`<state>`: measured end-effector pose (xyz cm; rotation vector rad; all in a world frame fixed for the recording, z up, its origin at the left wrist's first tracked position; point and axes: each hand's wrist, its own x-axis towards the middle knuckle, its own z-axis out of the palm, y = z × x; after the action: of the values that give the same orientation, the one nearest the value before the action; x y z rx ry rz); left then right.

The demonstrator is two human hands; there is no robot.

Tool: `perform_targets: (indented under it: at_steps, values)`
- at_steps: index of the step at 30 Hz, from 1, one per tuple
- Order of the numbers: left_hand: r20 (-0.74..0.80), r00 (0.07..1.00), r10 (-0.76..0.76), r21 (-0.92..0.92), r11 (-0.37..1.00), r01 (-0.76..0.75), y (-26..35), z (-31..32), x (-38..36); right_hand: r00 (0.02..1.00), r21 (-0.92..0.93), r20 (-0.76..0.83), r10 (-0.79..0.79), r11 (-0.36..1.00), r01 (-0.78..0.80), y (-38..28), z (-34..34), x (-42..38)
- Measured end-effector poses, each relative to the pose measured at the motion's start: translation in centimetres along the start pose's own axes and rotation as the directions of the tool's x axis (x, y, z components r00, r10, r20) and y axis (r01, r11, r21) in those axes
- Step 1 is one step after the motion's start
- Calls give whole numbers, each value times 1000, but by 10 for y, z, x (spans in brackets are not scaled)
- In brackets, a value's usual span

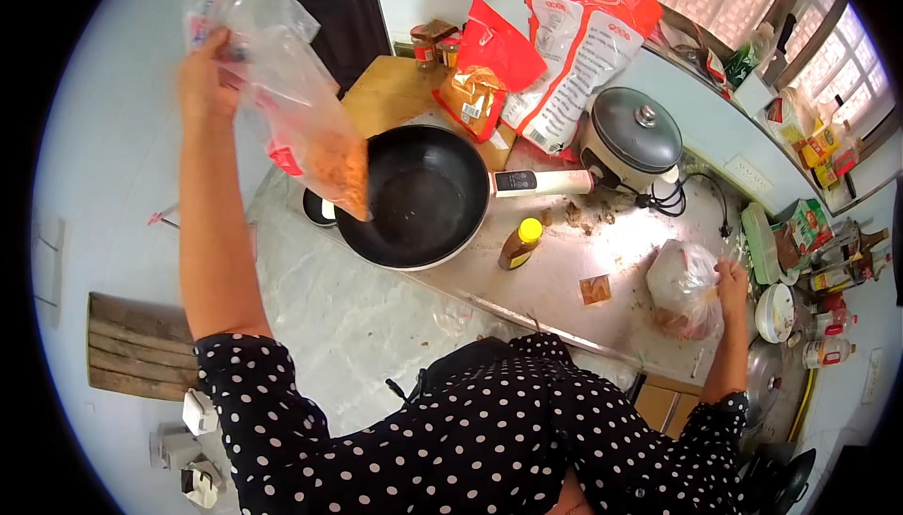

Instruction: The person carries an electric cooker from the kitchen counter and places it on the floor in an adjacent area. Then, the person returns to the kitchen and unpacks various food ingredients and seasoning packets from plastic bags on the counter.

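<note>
My left hand (209, 78) is raised at the upper left, fingers closed on a clear plastic bag (292, 101) with red print. Orange-brown food gathers in the bag's lower corner, which overlaps the left rim of a black frying pan (419, 197). The pan's inside is dark, and its pale handle (555, 182) points right. Over at the right of the counter, my right hand (732, 280) pinches the gathered top of another clear plastic bag (685, 280), which rests on the counter with something reddish-brown low inside it. Between the two hands stands a small brown bottle with a yellow cap (520, 244).
Behind the pan are a red packet (482, 78), a large red-and-white sack (583, 45) and a wooden board (390, 87). An electric pot with a glass lid (635, 129) trails a black cord. A small brown sachet (594, 290) lies near the counter's front edge. Bottles line the right wall.
</note>
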<state>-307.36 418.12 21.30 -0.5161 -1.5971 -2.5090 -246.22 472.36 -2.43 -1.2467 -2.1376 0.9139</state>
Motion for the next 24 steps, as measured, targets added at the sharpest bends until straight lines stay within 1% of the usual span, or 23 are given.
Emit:
perform_targets:
  at_steps: [1, 2, 3, 4, 5, 6, 7, 8, 9, 10, 11, 12, 13, 14, 15, 16, 17, 18, 19, 21, 22, 23, 24]
  values:
    - [3, 999, -47, -12, 999, 47, -13, 3, -3, 1000, -15, 16, -13, 1000, 14, 4, 1, 2]
    - [-15, 998, -61, -16, 998, 60, -29, 6, -9, 1000, -15, 15, -14, 1000, 15, 1, 1, 2]
    - [-32, 997, -74, -21, 997, 73, -43, 11, -19, 999, -75, 45, -12, 997, 15, -6, -1, 1]
    - [-52, 992, -118, 48, 992, 120, -52, 18, -34, 997, -135, 77, -7, 991, 17, -15, -3, 0]
    - [-76, 984, -160, 115, 979, 168, -60, 20, -46, 997, -136, 77, -7, 991, 18, -31, -5, -2]
    - [-75, 984, -159, 114, 979, 167, -75, 15, -49, 994, -310, 65, -89, 945, 105, -54, -6, -6]
    - [-52, 993, -106, 207, 972, 115, -94, 9, -53, 983, -474, 68, -169, 862, 181, -66, -4, -6]
    - [-23, 998, -57, 296, 953, 61, -109, 5, -56, 984, -476, 67, -166, 862, 178, -70, -2, -3]
    - [-20, 998, -61, 295, 953, 64, -119, 1, -60, 984, -504, 61, -169, 845, 176, -72, 0, 1]
    - [-12, 1000, -19, 476, 879, 23, -128, -2, -63, 984, -533, 55, -171, 828, 174, -75, 3, 4]
    - [5, 1000, 20, 638, 770, -19, -133, -5, -66, 985, -534, 54, -166, 828, 169, -80, 5, 5]
    - [8, 1000, 16, 638, 770, -18, -137, -9, -68, 988, -555, 67, -138, 818, 152, -88, 8, 5]
    - [-9, 1000, 15, 689, 725, -4, -139, -13, -69, 991, -575, 77, -109, 807, 134, -93, 8, 6]
    - [-24, 1000, 13, 736, 677, 9, -141, -15, -72, 992, -579, 72, -102, 806, 125, -90, 7, 9]
    - [-16, 1000, 6, 734, 679, 8, -137, -12, -77, 991, -616, 53, -126, 776, 132, -83, 7, 11]
    - [85, 981, 173, 830, 532, -166, -129, -10, -81, 988, -653, 37, -148, 745, 136, -77, 5, 12]
    - [209, 925, 318, 884, 343, -318, -116, -7, -86, 990, -655, 34, -137, 745, 126, -74, 2, 12]
    - [222, 906, 360, 878, 330, -346, -101, 10, -99, 994, -646, 25, -103, 757, 94, -72, 0, 13]
    - [229, 906, 356, 877, 329, -351, -92, 22, -109, 997, -636, 18, -69, 769, 65, -70, -2, 12]
    - [483, 777, 403, 752, 263, -604, -82, 44, -124, 999, -630, 22, -46, 775, 50, -68, -4, 7]
    - [518, 758, 396, 703, 307, -642, -83, 57, -131, 999, -628, 28, -29, 777, 40, -67, -5, 5]
    - [524, 755, 394, 698, 308, -646, -88, 66, -136, 999, -627, 24, -22, 779, 32, -65, -5, 4]
    - [591, 738, 327, 656, 337, -675, -95, 75, -140, 997, -614, 51, -56, 785, 76, -64, -6, 3]
